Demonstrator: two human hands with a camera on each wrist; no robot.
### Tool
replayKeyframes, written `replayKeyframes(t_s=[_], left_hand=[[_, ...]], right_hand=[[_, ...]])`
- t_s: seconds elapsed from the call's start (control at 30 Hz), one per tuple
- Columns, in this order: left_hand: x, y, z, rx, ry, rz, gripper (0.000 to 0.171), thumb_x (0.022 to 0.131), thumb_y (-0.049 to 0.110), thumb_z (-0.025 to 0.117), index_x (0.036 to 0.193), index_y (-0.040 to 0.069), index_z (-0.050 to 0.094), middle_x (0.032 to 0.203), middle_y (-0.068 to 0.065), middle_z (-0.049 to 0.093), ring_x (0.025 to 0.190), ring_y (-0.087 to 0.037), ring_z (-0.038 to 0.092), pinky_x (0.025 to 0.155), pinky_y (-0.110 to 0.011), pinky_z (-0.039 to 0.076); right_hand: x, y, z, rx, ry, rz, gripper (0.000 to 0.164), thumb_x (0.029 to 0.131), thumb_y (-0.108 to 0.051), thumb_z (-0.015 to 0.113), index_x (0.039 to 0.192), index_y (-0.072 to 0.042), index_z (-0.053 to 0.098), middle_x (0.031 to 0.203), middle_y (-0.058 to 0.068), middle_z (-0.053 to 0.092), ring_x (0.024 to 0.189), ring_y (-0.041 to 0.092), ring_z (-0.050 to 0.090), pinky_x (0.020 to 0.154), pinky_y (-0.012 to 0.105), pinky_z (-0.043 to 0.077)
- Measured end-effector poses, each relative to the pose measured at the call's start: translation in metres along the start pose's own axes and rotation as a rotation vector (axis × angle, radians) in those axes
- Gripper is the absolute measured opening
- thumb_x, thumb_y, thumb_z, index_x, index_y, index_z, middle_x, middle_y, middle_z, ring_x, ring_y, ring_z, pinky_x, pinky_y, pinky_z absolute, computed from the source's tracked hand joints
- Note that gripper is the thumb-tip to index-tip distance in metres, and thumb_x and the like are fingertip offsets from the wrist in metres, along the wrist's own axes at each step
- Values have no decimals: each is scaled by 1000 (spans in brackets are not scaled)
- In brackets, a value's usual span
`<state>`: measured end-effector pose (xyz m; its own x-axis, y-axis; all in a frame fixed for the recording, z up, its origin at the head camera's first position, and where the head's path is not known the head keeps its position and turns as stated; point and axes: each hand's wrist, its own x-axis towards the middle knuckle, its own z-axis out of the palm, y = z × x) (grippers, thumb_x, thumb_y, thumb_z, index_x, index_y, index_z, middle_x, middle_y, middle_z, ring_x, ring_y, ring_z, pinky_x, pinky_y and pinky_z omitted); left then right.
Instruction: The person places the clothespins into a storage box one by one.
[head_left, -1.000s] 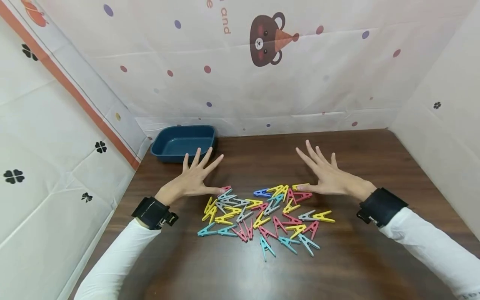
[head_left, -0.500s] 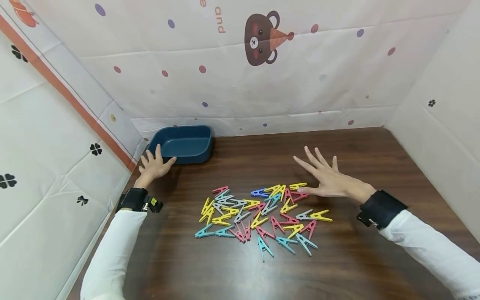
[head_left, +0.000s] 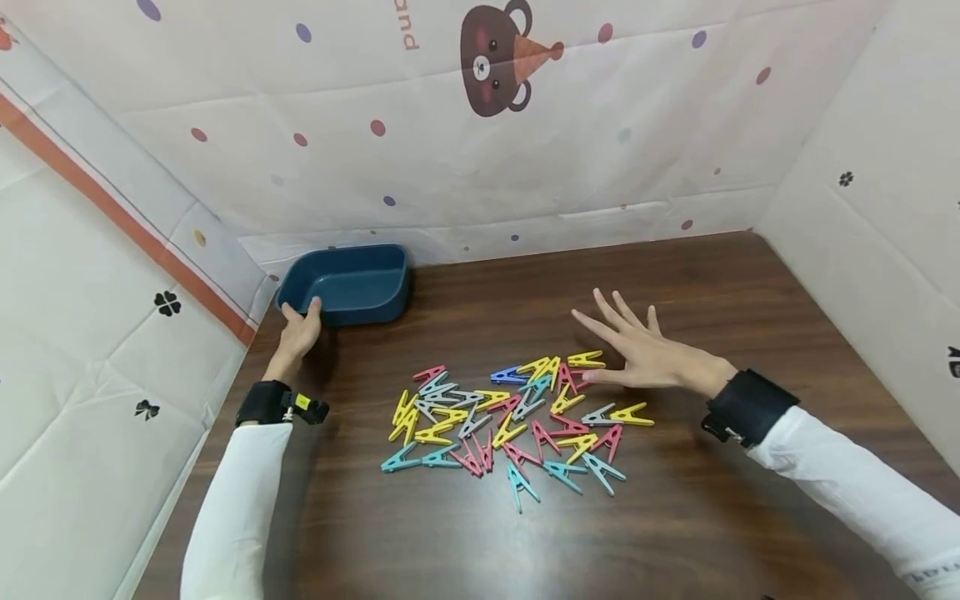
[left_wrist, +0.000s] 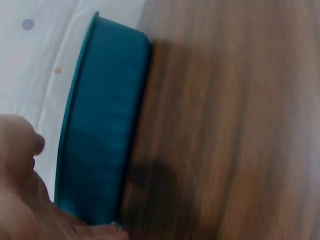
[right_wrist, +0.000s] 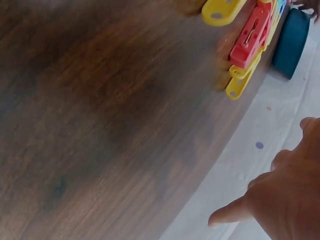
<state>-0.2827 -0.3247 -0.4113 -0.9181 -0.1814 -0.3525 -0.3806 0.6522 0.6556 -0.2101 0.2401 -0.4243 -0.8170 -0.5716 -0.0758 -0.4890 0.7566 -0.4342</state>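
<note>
My left hand (head_left: pixel 300 333) holds the near left corner of a dark blue plastic bin (head_left: pixel 367 312), its thumb up at the rim. In the left wrist view, fingertips (left_wrist: pixel 102 231) curl at the lower edge of the bin's end. Many clothespins (head_left: pixel 506 429) in yellow, pink, grey, teal and blue lie spread in the middle of the table. My right hand (head_left: pixel 648 354) hovers with spread fingers by the far right side of the pile. Its thumb overlaps a pink clothespin (right_wrist: pixel 250 37) in the head view, and nothing is held in it.
The brown wooden table (head_left: pixel 465 550) is bordered by white cloth walls at the left, back and right. The bin stands at the back left, near the back wall (head_left: pixel 337 167) with its bear print (head_left: pixel 491 67).
My left hand has moved from the clothespins leftward to the bin's corner and taken hold of it. My right hand stays spread by the pile. The head view has shifted slightly.
</note>
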Motion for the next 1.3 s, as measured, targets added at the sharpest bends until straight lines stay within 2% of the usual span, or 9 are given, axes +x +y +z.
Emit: replayKeyframes(t_s=[0.17, 0.27, 0.4, 0.5, 0.63, 0.73, 0.97, 1.17, 1.3], left_hand=[[5, 16, 14, -88, 30, -47, 111, 100, 68, 34, 142, 10, -51, 161, -28, -31, 154, -50, -12, 128, -62, 7], [6, 21, 22, -134, 58, -43, 107, 102, 58, 35, 140, 10, -53, 161, -26, -33, 155, -48, -11, 129, -59, 7], [5, 27, 32, -233, 115, -45, 96, 105, 42, 30, 142, 4, -50, 168, -32, 0, 153, -42, 27, 126, -50, 28], [3, 31, 40, -351, 126, -47, 87, 108, 33, 26, 144, 3, -47, 168, -30, 6, 143, -35, 47, 118, -42, 43], [1, 38, 56, -475, 95, -69, 81, 109, 29, 20, 144, 5, -48, 163, -21, -34, 151, -32, 35, 115, -39, 46], [-1, 47, 71, -520, 70, -96, 84, 109, 30, 24, 145, 7, -48, 159, -16, -44, 156, -28, 23, 116, -38, 45], [-14, 75, 93, -521, -67, -59, 90, 110, 29, 34, 147, 9, -46, 163, -14, -39, 157, -30, 22, 119, -42, 41], [-22, 91, 106, -459, -187, -19, 82, 111, 25, 27, 148, 10, -45, 172, -18, -6, 158, -29, 20, 118, -47, 42], [-18, 98, 112, -437, -253, 21, 78, 111, 23, 23, 149, 11, -44, 171, -17, -14, 159, -30, 13, 118, -48, 42]], right_hand=[[-9, -3, 3, 33, -12, 3, 102, 90, -55, 71, 166, -29, 8, 172, 18, -12, 155, 53, -10, 107, 88, -8], [-12, -1, 4, 37, -16, 8, 102, 91, -55, 71, 166, -27, 8, 172, 20, -9, 155, 55, -6, 107, 89, -7], [-13, 0, 5, 40, -19, 7, 102, 91, -56, 71, 166, -28, 9, 172, 19, -8, 155, 55, -5, 108, 88, -7], [-12, -1, 6, 50, -26, 4, 101, 91, -56, 70, 166, -28, 9, 172, 19, -6, 155, 53, -4, 109, 87, -7], [-9, -6, 6, 64, -24, -22, 95, 96, -52, 67, 166, -24, 10, 172, 20, 4, 157, 49, 2, 115, 81, -9], [-6, -15, 6, 64, -15, -66, 90, 98, -49, 64, 166, -22, 13, 171, 19, 12, 157, 47, 7, 118, 78, -10], [1, -29, 5, 40, -15, -125, 83, 99, -48, 63, 165, -21, 21, 172, 16, 14, 158, 45, 9, 119, 75, -11], [2, -29, 5, 54, -19, -123, 83, 100, -47, 63, 165, -18, 22, 172, 15, 15, 159, 41, 11, 124, 70, -1], [4, -27, 6, 85, -14, -125, 82, 102, -44, 61, 165, -13, 20, 171, 16, 16, 159, 38, 15, 127, 63, 14]])
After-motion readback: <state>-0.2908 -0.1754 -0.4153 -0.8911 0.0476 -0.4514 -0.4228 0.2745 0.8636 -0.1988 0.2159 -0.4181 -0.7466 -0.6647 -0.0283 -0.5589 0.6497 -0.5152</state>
